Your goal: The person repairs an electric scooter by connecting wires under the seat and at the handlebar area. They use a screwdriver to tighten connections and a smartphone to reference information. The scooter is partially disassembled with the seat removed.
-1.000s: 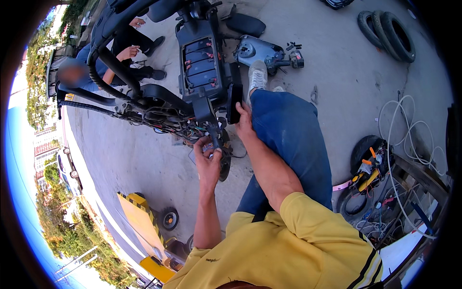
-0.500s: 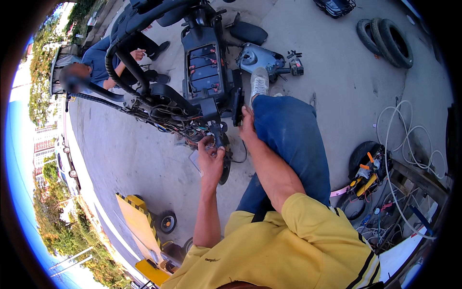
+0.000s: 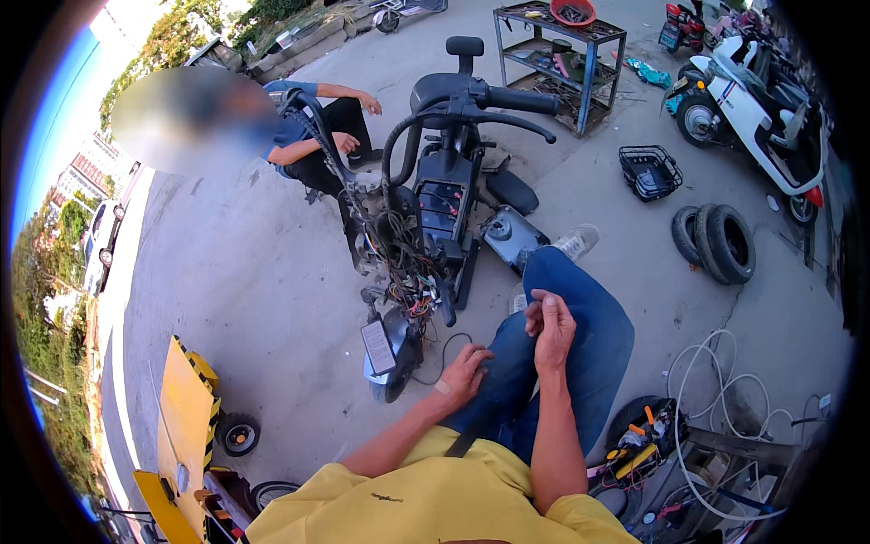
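Note:
My left hand [image 3: 464,374] rests on my blue-trousered leg [image 3: 504,364], fingers apart and slightly bent, with nothing visible in it. My right hand [image 3: 551,331] is raised over the other thigh, its fingers curled inward; whether it holds something small is hidden. Both hands are apart from the stripped electric scooter [image 3: 426,213] ahead, whose bundle of coloured wires [image 3: 414,295] hangs exposed at the front. A flat grey box [image 3: 378,347] lies against the scooter's blue front fender [image 3: 399,337]. Batteries [image 3: 441,210] show in the open floor compartment.
A blue-grey body panel [image 3: 513,238] and a black seat [image 3: 512,192] lie beside the scooter. A person [image 3: 294,136] sits beyond it at left. Tyres [image 3: 725,243], a black basket [image 3: 649,172], a tool cart [image 3: 580,36], a looped white hose [image 3: 698,399] and a yellow board [image 3: 186,412] stand around.
Both hands have left the scooter, where the left was among the wires and the right at a dark part by its side. They are now over my legs. The view has shifted, showing more ground ahead.

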### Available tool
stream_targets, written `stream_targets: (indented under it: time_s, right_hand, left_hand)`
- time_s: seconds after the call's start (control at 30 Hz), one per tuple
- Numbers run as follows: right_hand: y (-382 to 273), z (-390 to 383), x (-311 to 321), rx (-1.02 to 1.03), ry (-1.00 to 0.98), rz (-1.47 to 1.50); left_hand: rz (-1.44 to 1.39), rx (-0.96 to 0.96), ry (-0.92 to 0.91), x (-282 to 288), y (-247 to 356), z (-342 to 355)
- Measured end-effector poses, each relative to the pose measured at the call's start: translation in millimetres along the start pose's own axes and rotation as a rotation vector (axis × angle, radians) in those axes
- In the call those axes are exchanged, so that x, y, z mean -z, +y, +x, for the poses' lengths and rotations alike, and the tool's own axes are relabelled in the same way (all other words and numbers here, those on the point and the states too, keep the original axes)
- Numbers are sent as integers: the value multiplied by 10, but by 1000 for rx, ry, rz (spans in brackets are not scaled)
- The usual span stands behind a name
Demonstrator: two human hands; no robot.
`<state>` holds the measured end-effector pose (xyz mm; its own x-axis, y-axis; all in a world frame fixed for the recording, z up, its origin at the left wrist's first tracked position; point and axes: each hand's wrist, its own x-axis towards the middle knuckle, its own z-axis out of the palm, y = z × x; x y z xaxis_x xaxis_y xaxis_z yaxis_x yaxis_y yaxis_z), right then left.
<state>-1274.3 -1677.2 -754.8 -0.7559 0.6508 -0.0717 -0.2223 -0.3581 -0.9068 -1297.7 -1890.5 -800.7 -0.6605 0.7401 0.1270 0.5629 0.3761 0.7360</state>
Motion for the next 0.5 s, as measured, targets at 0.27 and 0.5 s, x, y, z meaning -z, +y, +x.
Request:
stream_targets:
  time_s: [0.27, 0.5]
  right_hand:
    - [-210, -372, 1381, 459, 13, -1217]
    - [354, -388, 1816, 318, 200, -892]
  left_hand:
    - [263, -176, -170, -117, 209, 542]
    - [246, -70, -370, -480, 219, 742]
